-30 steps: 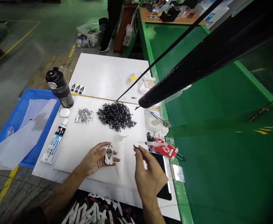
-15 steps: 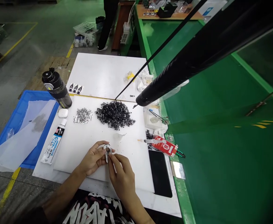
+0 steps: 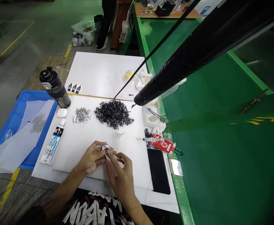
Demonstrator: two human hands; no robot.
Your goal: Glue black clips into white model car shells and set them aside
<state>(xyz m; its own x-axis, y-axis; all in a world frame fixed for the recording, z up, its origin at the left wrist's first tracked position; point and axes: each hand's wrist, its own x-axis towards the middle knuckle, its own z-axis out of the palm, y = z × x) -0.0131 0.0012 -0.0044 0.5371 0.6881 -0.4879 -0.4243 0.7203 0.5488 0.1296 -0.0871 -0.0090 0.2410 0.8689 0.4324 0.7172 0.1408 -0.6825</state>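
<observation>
My left hand point(image 3: 91, 157) grips a small white toy car body point(image 3: 106, 149) over the white board point(image 3: 80, 143). My right hand point(image 3: 120, 176) is pinched with its fingertips pressed against the car body; whatever small piece it holds is hidden. A heap of small black parts point(image 3: 114, 113) and a smaller heap of silver parts point(image 3: 81, 115) lie on the board beyond my hands.
A glue tube point(image 3: 52, 145), white earbud case point(image 3: 62, 112) and dark bottle point(image 3: 54, 88) stand at left by a blue tray point(image 3: 17, 115). A syringe point(image 3: 152, 139), red packet point(image 3: 163, 145) and black phone point(image 3: 158, 170) lie at right. A black pole point(image 3: 198, 47) crosses overhead. A person stands far back point(image 3: 106, 18).
My right hand came in from the right, where it held a tiny dark part, and now presses its fingertips onto the car body. My left hand tilted the car body slightly.
</observation>
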